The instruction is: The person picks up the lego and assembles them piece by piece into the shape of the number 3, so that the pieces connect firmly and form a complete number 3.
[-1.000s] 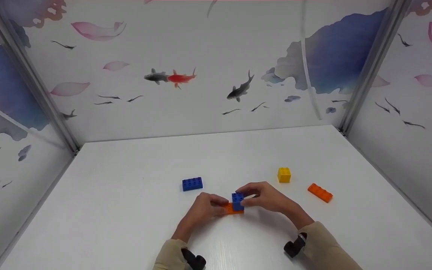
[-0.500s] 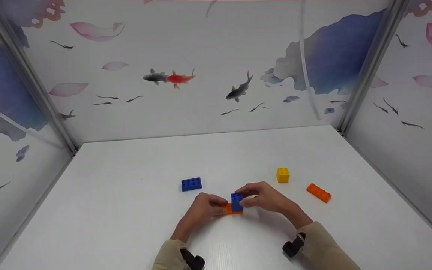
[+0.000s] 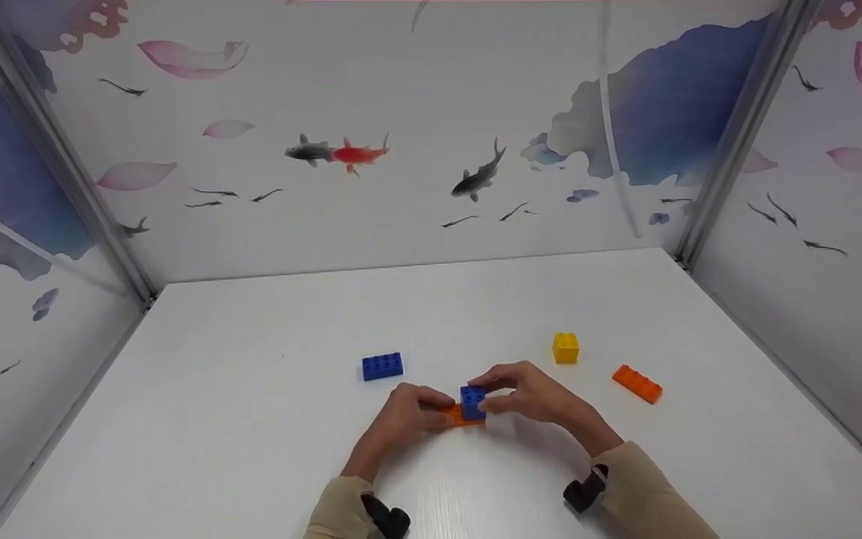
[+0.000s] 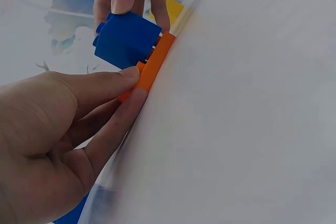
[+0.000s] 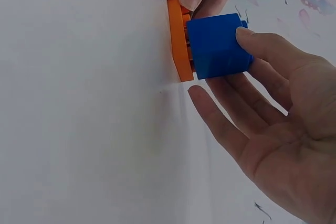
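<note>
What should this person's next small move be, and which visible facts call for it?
Probably press the square blue block straight down with the right hand. Both wrist views show a gap between it and the orange piece, so it seems not fully seated, while the left hand pinches that piece and could steady it.

L-wrist view: orange brick (image 4: 159,60) part. hidden by L hand (image 4: 55,129).

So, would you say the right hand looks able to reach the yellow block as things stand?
Probably yes: nothing visible lies between the right hand and the yellow block, though it would first need to release the small blue block it holds.
</note>
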`<state>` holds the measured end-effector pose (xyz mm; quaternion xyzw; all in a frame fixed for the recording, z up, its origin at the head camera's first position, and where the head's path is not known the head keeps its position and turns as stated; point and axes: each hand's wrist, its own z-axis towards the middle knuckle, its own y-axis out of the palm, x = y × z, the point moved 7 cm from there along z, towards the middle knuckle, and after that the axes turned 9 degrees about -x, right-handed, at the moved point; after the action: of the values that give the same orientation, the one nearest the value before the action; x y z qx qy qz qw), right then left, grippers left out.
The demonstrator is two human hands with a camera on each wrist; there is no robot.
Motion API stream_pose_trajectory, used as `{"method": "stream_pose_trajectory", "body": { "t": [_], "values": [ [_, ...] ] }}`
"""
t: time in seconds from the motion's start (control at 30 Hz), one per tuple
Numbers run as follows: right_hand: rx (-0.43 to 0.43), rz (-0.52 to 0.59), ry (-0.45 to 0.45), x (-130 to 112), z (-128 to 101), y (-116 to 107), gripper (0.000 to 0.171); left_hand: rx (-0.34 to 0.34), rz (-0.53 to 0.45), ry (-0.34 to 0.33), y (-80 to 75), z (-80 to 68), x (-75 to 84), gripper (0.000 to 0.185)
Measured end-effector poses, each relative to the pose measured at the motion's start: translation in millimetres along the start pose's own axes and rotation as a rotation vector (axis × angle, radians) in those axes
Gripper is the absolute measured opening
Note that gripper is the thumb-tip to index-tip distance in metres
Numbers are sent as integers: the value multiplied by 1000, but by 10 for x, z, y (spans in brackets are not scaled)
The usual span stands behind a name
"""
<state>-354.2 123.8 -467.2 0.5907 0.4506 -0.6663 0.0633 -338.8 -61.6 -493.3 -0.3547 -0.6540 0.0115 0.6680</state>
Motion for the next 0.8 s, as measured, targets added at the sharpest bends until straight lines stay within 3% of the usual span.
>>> {"method": "stream_pose_trajectory", "body": {
  "t": [0.4, 0.8],
  "values": [
    [16, 21, 52, 27, -5, -17, 37, 0, 29, 50, -5, 9, 37, 19],
    [22, 45, 41, 46, 16, 18, 33, 9, 35, 7, -12, 6, 30, 20]
  ]
}}
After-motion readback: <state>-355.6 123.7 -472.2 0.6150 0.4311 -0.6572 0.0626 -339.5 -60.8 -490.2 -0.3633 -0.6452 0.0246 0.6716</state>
